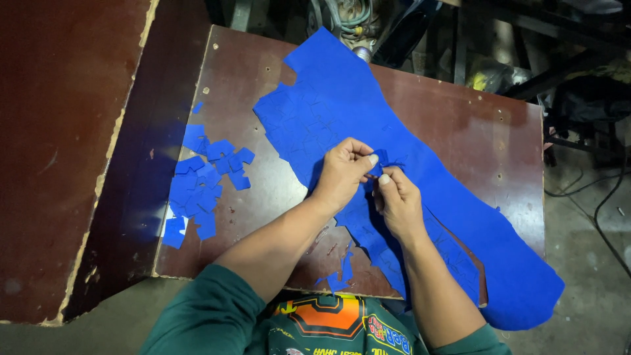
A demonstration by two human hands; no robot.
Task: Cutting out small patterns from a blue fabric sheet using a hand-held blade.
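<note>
Green sleeves, bare forearms, colourful chest print.

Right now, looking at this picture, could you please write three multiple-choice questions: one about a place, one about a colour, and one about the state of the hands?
1. Where does the pile of small cut pieces lie?
A. on the left part of the brown table
B. on the floor at the right
C. on top of the large sheet

2. What colour is the large sheet?
A. red
B. blue
C. green

3. What are the left hand and the right hand doing?
A. both lie flat and empty
B. only one touches the sheet
C. both pinch a small blue piece over the sheet

Answers: 1 A, the pieces are heaped near the table's left edge, apart from the sheet. 2 B, the sheet is bright blue all over. 3 C, the fingers of both hands meet on the same small piece.
</note>
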